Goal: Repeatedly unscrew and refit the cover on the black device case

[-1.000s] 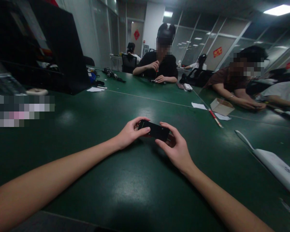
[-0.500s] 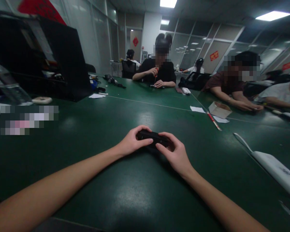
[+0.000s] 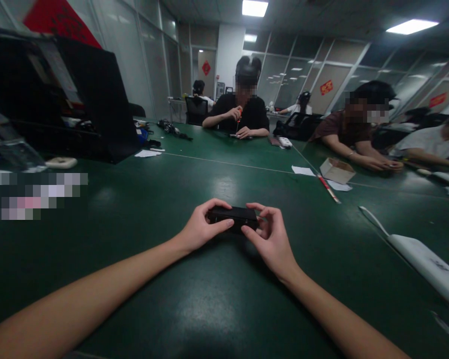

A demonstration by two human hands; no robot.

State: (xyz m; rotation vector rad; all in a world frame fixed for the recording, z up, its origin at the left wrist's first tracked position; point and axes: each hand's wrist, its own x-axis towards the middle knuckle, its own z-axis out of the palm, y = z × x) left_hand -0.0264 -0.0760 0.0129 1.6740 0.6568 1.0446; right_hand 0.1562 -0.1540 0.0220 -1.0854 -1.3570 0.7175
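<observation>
A small black rectangular box [image 3: 237, 213] is held level just above or on the green table [image 3: 164, 299], in the middle of the head view. Its exact kind does not show. My left hand [image 3: 205, 224] is closed round its left end, thumb along the front face and fingers over the top and back. At the right end, my right hand [image 3: 271, 234] has its thumb against the lower front and its forefinger at the top far corner. The other right fingers curl beside the end face; whether they touch it I cannot tell.
A white power bank with a cable [image 3: 426, 262] lies to the right. Beyond it are an open carton [image 3: 336, 171], a red strip [image 3: 328, 188] and paper [image 3: 303, 170]. A black case [image 3: 93, 99] stands at left. Across the table a person [image 3: 243, 112] holds a screwdriver [image 3: 239, 117].
My right fingers have loosened and drawn back from the box's top, so more of its top face shows. My left hand keeps its grip. The view has shifted slightly.
</observation>
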